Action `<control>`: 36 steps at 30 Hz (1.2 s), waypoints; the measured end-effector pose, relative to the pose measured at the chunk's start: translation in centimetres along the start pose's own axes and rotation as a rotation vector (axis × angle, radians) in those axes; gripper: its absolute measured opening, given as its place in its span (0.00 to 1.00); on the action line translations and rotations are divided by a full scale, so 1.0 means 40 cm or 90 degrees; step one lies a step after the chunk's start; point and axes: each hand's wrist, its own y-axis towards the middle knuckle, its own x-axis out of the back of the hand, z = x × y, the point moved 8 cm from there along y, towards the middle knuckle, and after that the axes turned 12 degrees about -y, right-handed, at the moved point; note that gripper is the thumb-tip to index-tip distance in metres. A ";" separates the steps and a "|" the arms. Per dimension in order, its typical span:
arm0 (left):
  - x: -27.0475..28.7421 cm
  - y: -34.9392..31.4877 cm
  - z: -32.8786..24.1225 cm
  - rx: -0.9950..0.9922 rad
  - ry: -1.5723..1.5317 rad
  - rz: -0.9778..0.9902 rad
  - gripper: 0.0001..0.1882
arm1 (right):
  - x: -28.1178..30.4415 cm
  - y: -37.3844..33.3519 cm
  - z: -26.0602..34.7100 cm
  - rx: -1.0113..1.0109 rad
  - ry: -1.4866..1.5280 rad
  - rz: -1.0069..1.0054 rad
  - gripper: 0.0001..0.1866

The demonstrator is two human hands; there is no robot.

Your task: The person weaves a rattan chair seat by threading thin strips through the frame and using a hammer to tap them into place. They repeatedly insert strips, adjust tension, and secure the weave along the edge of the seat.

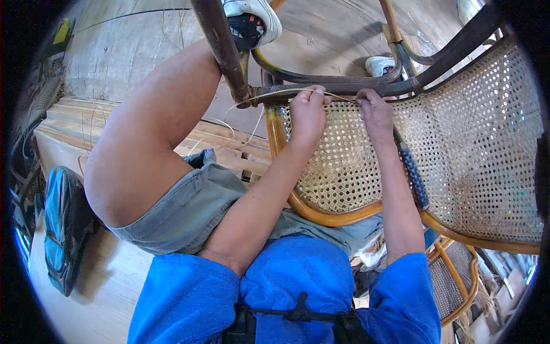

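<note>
The scene is brightly lit. Soft shadows are cast to the right of the backpack (55,229) and to the left of the far right shoe (378,64). The near left floor (97,309) is washed pale. Corners are blacked out, and straight edges are bent toward the rim.

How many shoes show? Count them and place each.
2. One shoe is at the top edge, just right of the dark post; the second shoe is beyond the right hand, partly behind the chair. More may be hidden.
</note>
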 end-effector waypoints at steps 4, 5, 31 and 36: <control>-0.001 -0.007 -0.002 0.017 -0.001 0.005 0.09 | 0.012 -0.008 0.034 0.073 -0.064 -0.040 0.06; -0.001 -0.005 -0.001 0.016 0.004 0.007 0.09 | 0.007 -0.009 0.025 0.078 -0.057 -0.049 0.06; -0.050 -0.068 -0.043 -0.103 0.093 0.058 0.13 | -0.013 -0.024 0.049 0.152 -0.246 -0.083 0.08; -0.044 -0.066 -0.040 -0.092 0.085 0.058 0.13 | -0.018 -0.022 0.050 0.145 -0.249 -0.057 0.10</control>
